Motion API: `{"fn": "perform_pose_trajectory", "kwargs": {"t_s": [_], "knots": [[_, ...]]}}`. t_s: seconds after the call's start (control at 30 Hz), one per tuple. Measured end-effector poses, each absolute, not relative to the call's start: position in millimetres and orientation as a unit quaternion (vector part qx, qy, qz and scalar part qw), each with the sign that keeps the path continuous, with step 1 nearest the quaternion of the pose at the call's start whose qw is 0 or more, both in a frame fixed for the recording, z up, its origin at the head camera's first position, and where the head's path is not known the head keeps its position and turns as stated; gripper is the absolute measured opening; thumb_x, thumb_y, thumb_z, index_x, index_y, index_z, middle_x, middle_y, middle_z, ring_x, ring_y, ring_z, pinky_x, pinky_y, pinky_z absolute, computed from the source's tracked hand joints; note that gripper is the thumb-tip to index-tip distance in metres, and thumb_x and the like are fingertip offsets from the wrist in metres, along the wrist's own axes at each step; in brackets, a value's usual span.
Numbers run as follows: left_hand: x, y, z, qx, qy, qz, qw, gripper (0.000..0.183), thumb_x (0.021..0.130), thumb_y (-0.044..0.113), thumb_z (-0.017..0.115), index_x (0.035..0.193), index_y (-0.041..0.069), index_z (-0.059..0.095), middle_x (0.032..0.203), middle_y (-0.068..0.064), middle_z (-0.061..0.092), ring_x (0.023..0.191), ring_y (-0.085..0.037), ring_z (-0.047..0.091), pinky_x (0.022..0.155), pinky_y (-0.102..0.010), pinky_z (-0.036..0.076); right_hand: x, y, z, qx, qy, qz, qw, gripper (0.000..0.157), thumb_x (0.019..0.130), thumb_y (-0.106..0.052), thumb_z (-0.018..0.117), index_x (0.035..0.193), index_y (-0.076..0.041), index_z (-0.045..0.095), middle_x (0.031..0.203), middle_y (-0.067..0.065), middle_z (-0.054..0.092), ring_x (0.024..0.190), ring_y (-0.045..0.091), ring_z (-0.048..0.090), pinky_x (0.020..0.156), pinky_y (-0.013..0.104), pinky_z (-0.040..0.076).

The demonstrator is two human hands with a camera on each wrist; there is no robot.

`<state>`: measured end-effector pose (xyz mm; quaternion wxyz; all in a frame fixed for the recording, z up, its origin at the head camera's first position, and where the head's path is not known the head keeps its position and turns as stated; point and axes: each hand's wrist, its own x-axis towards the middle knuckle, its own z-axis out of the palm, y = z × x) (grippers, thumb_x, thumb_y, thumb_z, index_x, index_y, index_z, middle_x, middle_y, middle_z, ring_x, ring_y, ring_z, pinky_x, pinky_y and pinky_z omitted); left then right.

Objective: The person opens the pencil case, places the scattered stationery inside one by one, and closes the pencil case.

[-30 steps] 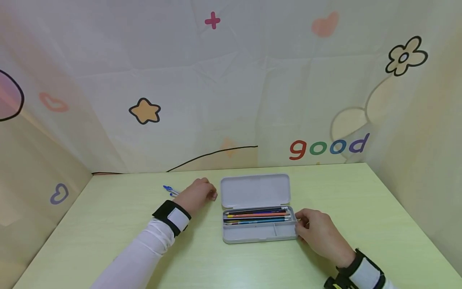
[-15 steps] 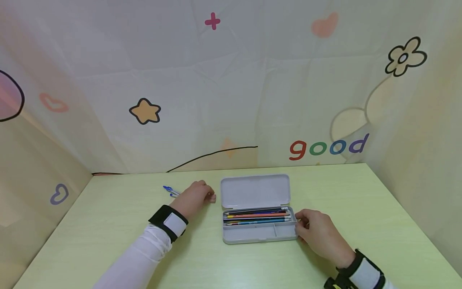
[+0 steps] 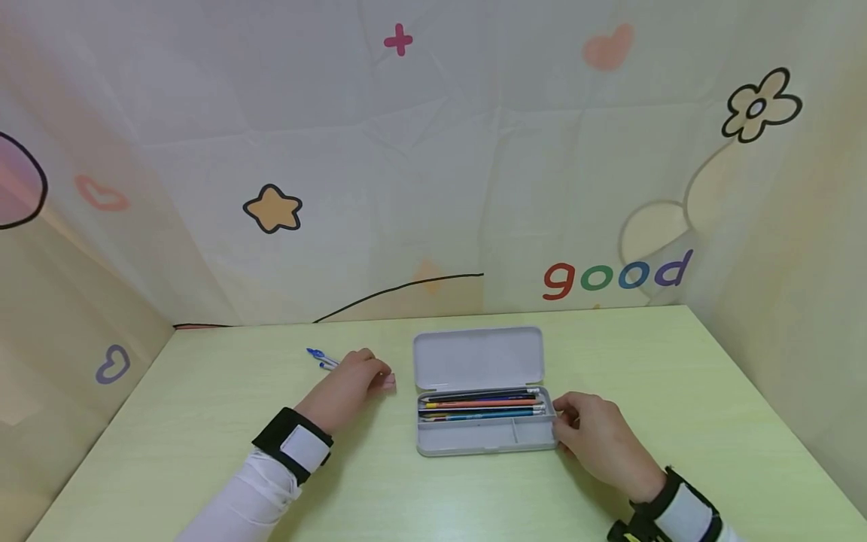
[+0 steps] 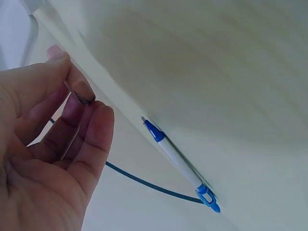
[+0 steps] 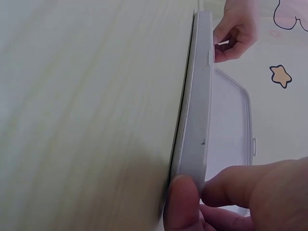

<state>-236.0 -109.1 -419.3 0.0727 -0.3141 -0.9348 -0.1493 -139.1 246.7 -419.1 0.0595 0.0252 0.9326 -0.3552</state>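
On the table an open grey pencil case [image 3: 467, 444] holds several pencils [image 3: 481, 404] in its back compartment; its front compartments show bare. My right hand [image 3: 603, 436] grips the right end of the case, thumb on the outer side wall [image 5: 195, 130] in the right wrist view. Left of the case, my left hand [image 3: 348, 388] pinches a small pink eraser-like piece [image 4: 83, 92] with a dark smudged end, mostly covered by the fingertips. Beside that hand lies a white ballpoint pen [image 4: 178, 161] with blue ends, partly hidden by the hand in the head view.
The case's lid [image 3: 478, 358] lies folded back toward the rear. Behind the table [image 3: 379, 489] hangs a printed curtain [image 3: 433, 150], which also runs along both sides. Each wrist wears a black strap [image 3: 293, 444].
My left hand has drawn back toward the near left, away from the lid, and a pink end shows at its fingertips. My right hand and the pencil case have stayed in place.
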Motion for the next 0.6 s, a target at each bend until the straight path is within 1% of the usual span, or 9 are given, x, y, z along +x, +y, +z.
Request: {"fn": "perform_pose_trajectory", "kwargs": {"t_s": [0.17,0.3,0.47,0.6], "knots": [[-225,-113,-417,-0.314,-0.934,-0.154,0.078,0.011,0.092,0.012,0.071,0.101,0.006,0.073,0.087,0.001,0.055,0.085,-0.015,0.051,0.080,-0.030,0.048,-139,247,-419,0.024,0.932,-0.356,0.062,0.026,0.092,-0.006,0.061,0.116,0.002,0.064,0.079,0.003,0.057,0.065,0.015,0.054,0.055,0.028,0.048],[-216,-113,-415,-0.327,-0.927,-0.162,0.092,0.011,0.091,0.014,0.072,0.100,0.008,0.073,0.087,0.003,0.054,0.084,-0.013,0.050,0.078,-0.028,0.048,-139,247,-420,0.023,0.932,-0.355,0.063,0.026,0.093,-0.007,0.061,0.117,0.002,0.064,0.080,0.003,0.058,0.066,0.015,0.054,0.055,0.028,0.049],[-206,-111,-411,-0.349,-0.915,-0.170,0.110,0.014,0.088,0.014,0.075,0.100,0.006,0.072,0.087,0.002,0.054,0.084,-0.012,0.051,0.076,-0.025,0.049,-139,246,-421,0.023,0.932,-0.355,0.063,0.026,0.093,-0.007,0.061,0.117,0.002,0.064,0.080,0.003,0.058,0.066,0.015,0.055,0.055,0.028,0.048],[-200,-109,-409,-0.363,-0.906,-0.181,0.120,0.015,0.088,0.015,0.076,0.100,0.007,0.072,0.087,0.002,0.055,0.083,-0.011,0.051,0.076,-0.022,0.049,-139,246,-421,0.021,0.931,-0.359,0.063,0.026,0.093,-0.007,0.061,0.117,0.002,0.064,0.080,0.003,0.058,0.065,0.015,0.055,0.055,0.028,0.048]]}}
